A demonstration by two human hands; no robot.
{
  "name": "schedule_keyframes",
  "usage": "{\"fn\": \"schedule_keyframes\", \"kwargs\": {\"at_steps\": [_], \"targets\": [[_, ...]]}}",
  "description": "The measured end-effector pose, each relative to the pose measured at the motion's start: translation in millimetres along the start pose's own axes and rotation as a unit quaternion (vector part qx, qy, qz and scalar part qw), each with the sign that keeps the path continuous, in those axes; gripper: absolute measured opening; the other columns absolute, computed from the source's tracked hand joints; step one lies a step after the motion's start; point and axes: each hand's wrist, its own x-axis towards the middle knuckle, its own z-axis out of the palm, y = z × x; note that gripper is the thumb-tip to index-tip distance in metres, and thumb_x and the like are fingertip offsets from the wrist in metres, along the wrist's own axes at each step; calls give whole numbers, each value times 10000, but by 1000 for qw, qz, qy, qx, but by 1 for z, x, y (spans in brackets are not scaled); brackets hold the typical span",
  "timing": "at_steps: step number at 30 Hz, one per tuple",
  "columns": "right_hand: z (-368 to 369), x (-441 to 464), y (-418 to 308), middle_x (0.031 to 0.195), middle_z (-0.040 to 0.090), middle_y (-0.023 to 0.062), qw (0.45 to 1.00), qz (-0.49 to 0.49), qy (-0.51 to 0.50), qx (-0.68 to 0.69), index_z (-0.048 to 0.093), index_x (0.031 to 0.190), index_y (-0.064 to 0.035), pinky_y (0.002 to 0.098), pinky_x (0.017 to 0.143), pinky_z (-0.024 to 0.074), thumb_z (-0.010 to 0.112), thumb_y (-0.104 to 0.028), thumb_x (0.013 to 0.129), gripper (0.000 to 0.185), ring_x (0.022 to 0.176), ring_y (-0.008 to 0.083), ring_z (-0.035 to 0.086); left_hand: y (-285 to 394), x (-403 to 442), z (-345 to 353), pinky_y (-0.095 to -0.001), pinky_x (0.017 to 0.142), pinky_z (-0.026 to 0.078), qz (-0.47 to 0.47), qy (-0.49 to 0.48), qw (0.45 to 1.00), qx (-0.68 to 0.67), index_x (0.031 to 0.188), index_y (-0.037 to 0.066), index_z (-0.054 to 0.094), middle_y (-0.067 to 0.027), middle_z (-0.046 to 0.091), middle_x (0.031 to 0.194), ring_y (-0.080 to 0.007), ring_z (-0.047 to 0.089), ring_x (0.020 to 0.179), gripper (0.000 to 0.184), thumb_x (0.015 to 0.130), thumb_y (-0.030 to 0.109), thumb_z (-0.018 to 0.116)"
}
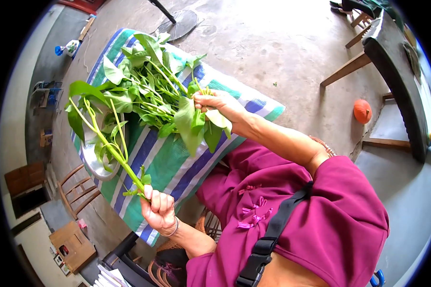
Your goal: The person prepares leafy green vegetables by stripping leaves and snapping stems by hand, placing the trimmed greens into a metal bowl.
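Note:
My left hand [160, 209] is closed around the lower end of a thick green stem [111, 148], whose leafy top reaches up and left over a metal bowl [100, 167]. My right hand [220, 106] is closed on a bunch of leafy stems [191, 122], with leaves hanging below the fingers and cut stem ends showing above them. Beside the right hand, a large heap of leafy greens [148, 88] lies on a striped green, blue and white sheet [160, 162]. The greens partly hide the bowl.
An orange-red round object [362, 111] rests on the floor at right, near a wooden-legged table [347, 69]. A wooden chair [79, 191] stands at left beyond the sheet. A dark round stand base [182, 25] is at the top. Woven wicker [208, 225] shows beside my legs.

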Motion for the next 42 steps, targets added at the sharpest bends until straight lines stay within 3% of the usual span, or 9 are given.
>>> {"fn": "schedule_keyframes", "kwargs": {"at_steps": [12, 16, 22, 29, 32, 34, 36, 39, 42], "targets": [[13, 9, 22, 698, 555, -5, 990, 73, -74, 95, 565, 809, -60, 212, 554, 461, 581, -131, 859, 89, 588, 83, 535, -4, -6, -6, -237, 412, 196, 5, 4, 1000, -7, 848, 70, 400, 48, 246, 481, -62, 203, 381, 190, 970, 209, 361], [52, 27, 18, 695, 562, 6, 999, 21, 24, -12, 580, 790, -47, 225, 555, 449, 593, -110, 831, 76, 604, 92, 537, 6, -16, -9, -228, 406, 199, 35, 17, 999, 5, 840, 77, 397, 54, 248, 475, -55, 203, 372, 213, 980, 223, 329], [118, 103, 30, 715, 535, 18, 991, -90, -64, -76, 558, 811, -55, 232, 552, 411, 569, -110, 814, 56, 621, 100, 484, 35, -37, -17, -227, 392, 174, 119, 41, 992, 25, 815, 86, 409, 64, 242, 471, -53, 171, 375, 265, 982, 276, 330], [203, 172, 95, 694, 540, 22, 958, -154, -30, -240, 556, 853, -29, 230, 522, 401, 568, -111, 804, 97, 553, 97, 469, 56, -47, -23, -220, 384, 168, 190, 58, 978, 60, 796, 89, 413, 64, 249, 474, -50, 172, 380, 275, 979, 283, 342], [191, 233, 143, 875, 591, 130, 849, -155, -22, -505, 534, 1053, 31, 328, 712, 469, 633, -263, 760, 427, 775, 214, 562, 60, -45, -23, -218, 380, 170, 190, 53, 979, 56, 795, 83, 423, 62, 251, 472, -50, 174, 378, 279, 974, 286, 352], [187, 213, 135, 1179, 487, 236, 819, -110, -138, -547, 405, 1210, 76, 358, 903, 404, 664, -296, 728, 662, 1098, 283, 492, 61, -44, -27, -218, 382, 170, 183, 61, 980, 53, 811, 72, 443, 64, 261, 475, -51, 174, 378, 275, 964, 289, 371], [186, 226, 138, 1158, 518, 232, 722, -107, -112, -674, 430, 1196, 82, 360, 891, 417, 658, -267, 736, 621, 1080, 290, 515, 62, -44, -31, -218, 386, 167, 178, 62, 979, 73, 817, 70, 447, 64, 265, 476, -50, 178, 381, 274, 962, 291, 377], [176, 224, 128, 1062, 584, 227, 762, -207, -124, -601, 513, 1165, 11, 356, 891, 444, 614, -237, 726, 514, 1057, 349, 547, 60, -40, -33, -218, 400, 175, 178, 45, 981, 63, 826, 81, 409, 60, 244, 480, -48, 170, 384, 249, 980, 263, 334], [191, 157, 89, 987, 624, 160, 793, -271, -131, -529, 613, 1005, -9, 348, 814, 477, 558, -113, 752, 279, 935, 296, 592, 57, -36, -35, -217, 392, 162, 173, 60, 980, 77, 822, 66, 449, 69, 257, 469, -47, 170, 382, 281, 964, 297, 375]]}}
